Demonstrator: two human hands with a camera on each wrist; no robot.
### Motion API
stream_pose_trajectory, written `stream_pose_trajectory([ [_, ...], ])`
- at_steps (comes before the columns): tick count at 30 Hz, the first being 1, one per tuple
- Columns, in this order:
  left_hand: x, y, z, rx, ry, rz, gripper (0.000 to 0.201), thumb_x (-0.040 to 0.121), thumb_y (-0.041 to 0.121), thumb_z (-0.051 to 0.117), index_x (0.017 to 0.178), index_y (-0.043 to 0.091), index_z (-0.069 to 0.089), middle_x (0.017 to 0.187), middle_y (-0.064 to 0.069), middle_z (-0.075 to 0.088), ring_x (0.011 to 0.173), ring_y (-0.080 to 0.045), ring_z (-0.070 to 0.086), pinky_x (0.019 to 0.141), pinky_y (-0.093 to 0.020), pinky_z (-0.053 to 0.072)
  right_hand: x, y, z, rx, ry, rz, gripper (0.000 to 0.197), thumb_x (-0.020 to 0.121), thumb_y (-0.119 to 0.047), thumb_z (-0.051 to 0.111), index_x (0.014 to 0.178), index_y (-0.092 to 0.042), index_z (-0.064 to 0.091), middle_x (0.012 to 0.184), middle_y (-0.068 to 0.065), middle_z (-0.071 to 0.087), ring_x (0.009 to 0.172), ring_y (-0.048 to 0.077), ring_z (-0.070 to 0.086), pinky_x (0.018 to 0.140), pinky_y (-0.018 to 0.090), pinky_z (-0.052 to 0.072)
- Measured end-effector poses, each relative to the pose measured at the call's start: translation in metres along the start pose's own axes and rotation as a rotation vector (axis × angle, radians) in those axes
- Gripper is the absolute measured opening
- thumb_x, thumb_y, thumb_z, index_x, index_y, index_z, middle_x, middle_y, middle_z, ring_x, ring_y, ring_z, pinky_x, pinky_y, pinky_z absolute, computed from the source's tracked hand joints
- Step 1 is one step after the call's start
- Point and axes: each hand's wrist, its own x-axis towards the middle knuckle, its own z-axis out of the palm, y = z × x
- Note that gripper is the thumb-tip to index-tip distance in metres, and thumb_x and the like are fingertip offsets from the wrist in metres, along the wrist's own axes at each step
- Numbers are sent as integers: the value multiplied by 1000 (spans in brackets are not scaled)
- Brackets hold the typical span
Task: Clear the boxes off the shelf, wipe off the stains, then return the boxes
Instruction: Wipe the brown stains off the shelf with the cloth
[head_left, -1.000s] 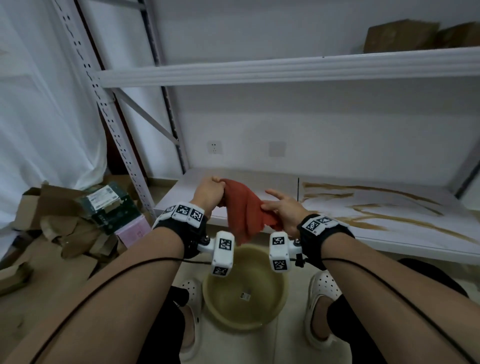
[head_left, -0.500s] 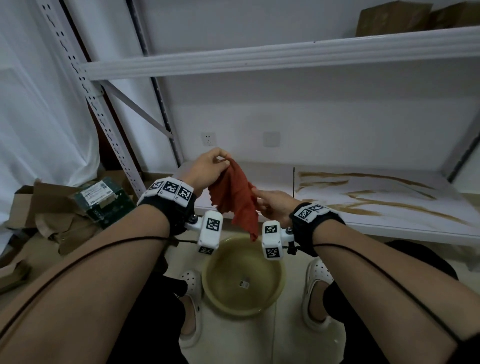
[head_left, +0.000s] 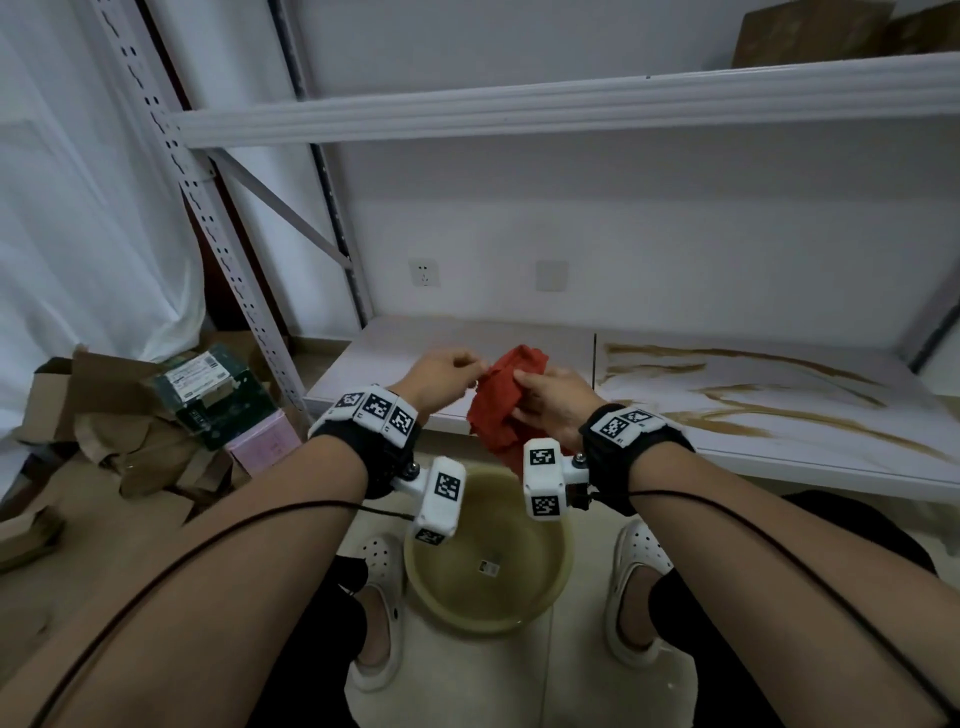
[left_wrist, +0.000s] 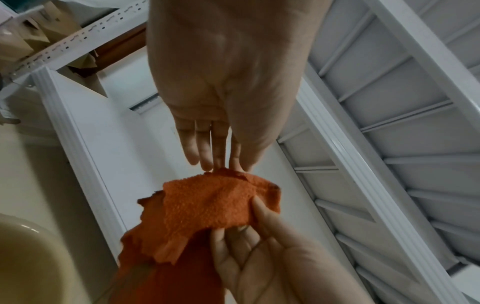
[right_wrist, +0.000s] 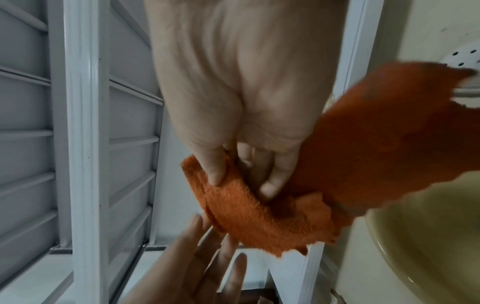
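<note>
From the head view, a yellow basin stands on the floor between the person's white shoes, below both wrists. Boxes lie in a pile on the floor to the left of the shelf post. The lower shelf has brown stains on its right board, and room is open above it up to the upper shelf.

The red cloth hangs in the air over the shelf's front edge. The right hand grips it with curled fingers. The left hand is just beside it, fingertips at its top edge.

In the left wrist view, the left hand's fingers are nearly straight and together, their tips touching the cloth's edge.

In the right wrist view, the right hand's thumb and fingers pinch a fold of the cloth above the basin's rim.
</note>
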Motion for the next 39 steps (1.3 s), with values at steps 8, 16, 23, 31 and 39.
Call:
stream_pose_trajectory([
  [8,-1,0,19,36,-133,25,16,82,14,72,75,18,58,72,2,59,67,-9,54,70,-20,45,5,11,-8,-207,165,-128,23,81,-26,72,70,-16,54,74,10,64,68,24,60,77,40,52],
  [16,-2,4,1,-476,-120,-121,15,93,4,55,79,9,55,81,-8,62,71,-14,62,68,-21,56,5,7,-12,-262,151,-181,30,94,-17,56,66,-14,47,60,6,48,51,13,47,51,22,42],
  [23,1,6,8,-501,-96,-110,21,88,5,63,71,14,54,57,4,65,53,-4,62,52,-14,52,6,15,-5,-225,-47,-134,29,95,-36,52,79,-12,55,51,-7,62,53,5,60,57,18,48],
  [31,8,7,6,-658,-49,-150,22,92,4,57,72,11,49,74,-8,64,66,-15,65,65,-21,58,2,11,-14,-298,-187,-145,6,89,-13,62,91,-7,62,86,9,66,76,16,63,74,22,52],
  [39,11,-14,-19,-416,181,-188,31,99,9,41,69,15,44,59,-5,53,51,-16,53,50,-25,49,26,15,-26,-531,203,-184,27,95,-21,47,68,-21,51,66,1,50,61,17,47,66,31,42],
])
